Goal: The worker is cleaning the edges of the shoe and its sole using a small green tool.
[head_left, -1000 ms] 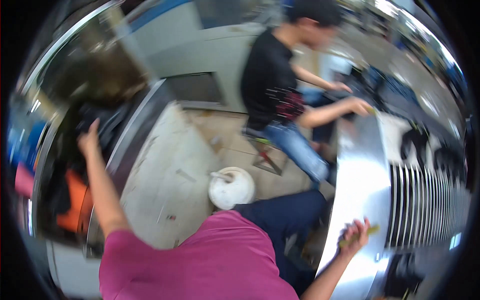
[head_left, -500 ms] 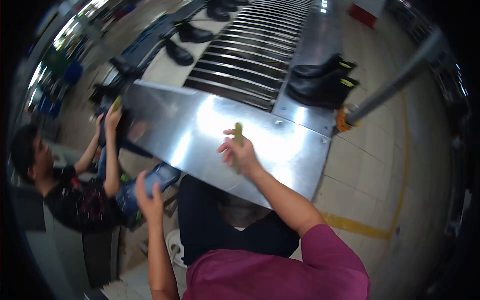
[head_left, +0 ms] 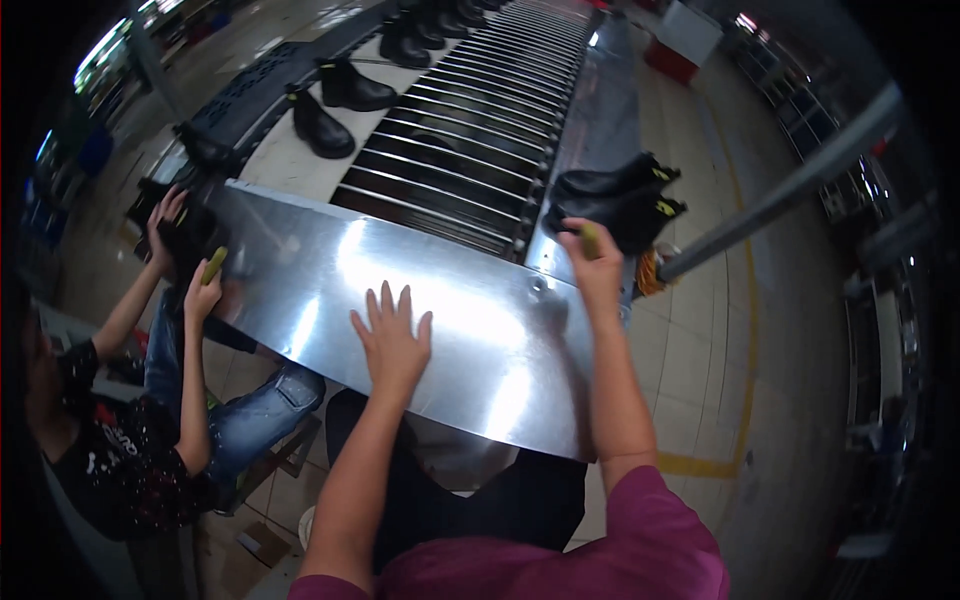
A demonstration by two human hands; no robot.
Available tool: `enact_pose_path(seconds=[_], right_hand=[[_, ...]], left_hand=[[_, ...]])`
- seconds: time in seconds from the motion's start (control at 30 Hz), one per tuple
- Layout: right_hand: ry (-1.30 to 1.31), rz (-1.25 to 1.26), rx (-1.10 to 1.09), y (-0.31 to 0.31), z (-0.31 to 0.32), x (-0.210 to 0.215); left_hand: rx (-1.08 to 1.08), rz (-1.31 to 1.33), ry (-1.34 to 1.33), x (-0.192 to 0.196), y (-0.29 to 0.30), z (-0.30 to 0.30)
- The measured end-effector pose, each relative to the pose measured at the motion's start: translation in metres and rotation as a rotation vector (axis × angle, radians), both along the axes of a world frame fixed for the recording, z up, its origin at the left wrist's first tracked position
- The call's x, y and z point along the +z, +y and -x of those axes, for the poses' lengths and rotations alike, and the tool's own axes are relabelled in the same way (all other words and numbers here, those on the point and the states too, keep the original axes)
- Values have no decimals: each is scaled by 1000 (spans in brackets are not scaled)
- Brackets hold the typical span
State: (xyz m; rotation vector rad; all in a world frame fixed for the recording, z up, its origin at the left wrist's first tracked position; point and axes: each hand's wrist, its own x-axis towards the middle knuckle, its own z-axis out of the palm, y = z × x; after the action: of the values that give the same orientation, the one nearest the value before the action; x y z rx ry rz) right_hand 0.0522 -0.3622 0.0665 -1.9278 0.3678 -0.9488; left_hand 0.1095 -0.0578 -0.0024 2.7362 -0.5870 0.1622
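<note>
While the left grip is showing open, fingers spread, over the steel worktop at eight o'clock of the view (contact unclear), the right grip is clasping an olive-green handle at two o'clock, just beside the black boots. A co-worker's hand is holding a similar handle at nine o'clock.

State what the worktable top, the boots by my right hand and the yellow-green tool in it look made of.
Worktable top: likely stainless steel, smooth, throwing bright silvery reflections. Boots: leather or a synthetic lookalike, black with a soft sheen. Yellow-green tool: perhaps plastic, evenly coloured, but partly hidden, so its material stays open.
</note>
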Motion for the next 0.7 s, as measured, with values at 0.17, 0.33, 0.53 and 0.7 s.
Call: enact_pose_path(seconds=[0.17, 0.33, 0.53, 0.7], right_hand=[[207, 490, 5, -29, -3, -12], [306, 719, 291, 64, 24, -59], [357, 750, 226, 84, 10, -59], [410, 769, 236, 77, 4, -59]], left_hand=[[-50, 103, -87, -6, 0, -2], [-27, 460, 205, 11, 10, -83], [131, 584, -75, -34, 1, -273], [359, 552, -74, -51, -33, -405]])
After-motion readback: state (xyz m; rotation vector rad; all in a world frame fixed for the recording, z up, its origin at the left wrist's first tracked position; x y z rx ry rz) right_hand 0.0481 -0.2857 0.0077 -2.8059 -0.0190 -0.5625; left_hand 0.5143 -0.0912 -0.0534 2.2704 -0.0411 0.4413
